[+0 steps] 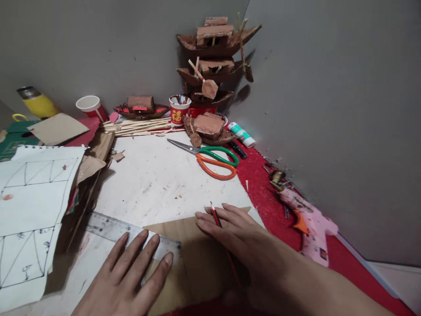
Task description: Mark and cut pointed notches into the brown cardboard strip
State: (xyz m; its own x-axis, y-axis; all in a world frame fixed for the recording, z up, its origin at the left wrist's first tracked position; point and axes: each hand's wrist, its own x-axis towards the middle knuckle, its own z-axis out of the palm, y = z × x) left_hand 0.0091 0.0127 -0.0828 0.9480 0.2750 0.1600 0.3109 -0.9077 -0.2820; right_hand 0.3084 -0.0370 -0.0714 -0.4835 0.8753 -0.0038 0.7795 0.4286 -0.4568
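Observation:
My left hand (131, 272) lies flat with its fingers spread over a clear ruler (108, 226). Beneath the ruler's right end is a thin sheet of brown board (194, 259), its lower part in shadow. My right hand (230, 228) rests on the board's right side, fingers stretched forward, with a red and black pencil (216, 217) caught at the thumb side, its sharpened tip pointing away from me. Farther up the white work sheet (141, 175) lie scissors (210, 158) with one green and one orange handle.
Model boats (215, 37) are stacked against the wall, with a smaller boat (210, 127) in front. Wooden sticks (138, 127) lie near paper cups (180, 116). A pink glue gun (312, 224) sits on the red cloth at right. A paper with drawn trusses (33, 206) covers the left.

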